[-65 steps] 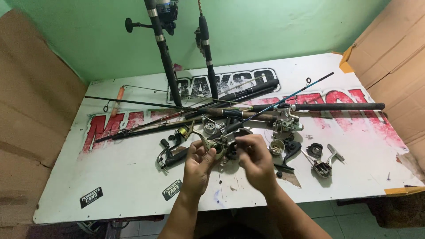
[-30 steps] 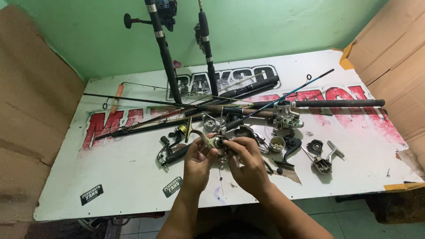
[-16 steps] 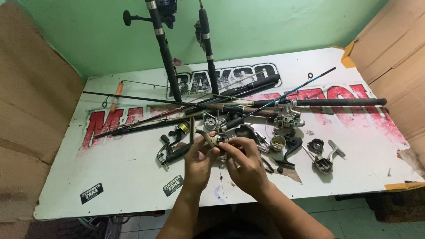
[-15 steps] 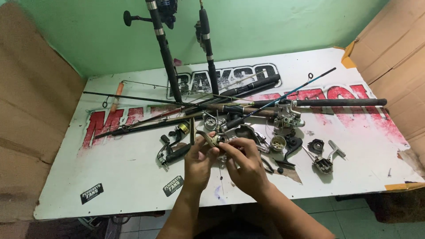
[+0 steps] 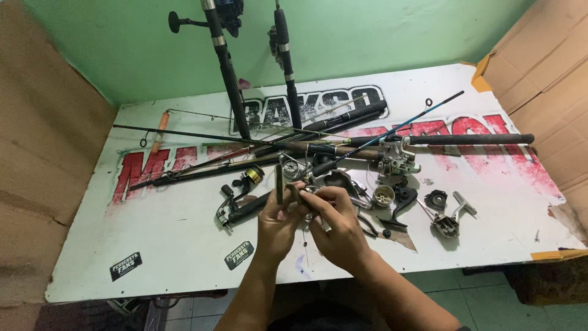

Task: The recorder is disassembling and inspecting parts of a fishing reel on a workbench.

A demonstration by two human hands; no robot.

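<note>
Evidently, both hands, left hand [image 5: 278,224] and right hand [image 5: 337,230], are pinching a small metal reel part [image 5: 300,193] above the table [image 5: 184,245]; it is looking light, rigid, slippery, best gripped at its edges.

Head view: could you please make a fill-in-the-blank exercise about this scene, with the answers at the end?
1. Both hands, left hand and right hand, hold a small reel part above the white ____.
2. The wall behind the board is painted ____.
3. Two rods lean upright against the ____.
4. At both sides of the board stands brown ____.

Missing words: board; green; wall; cardboard
</note>
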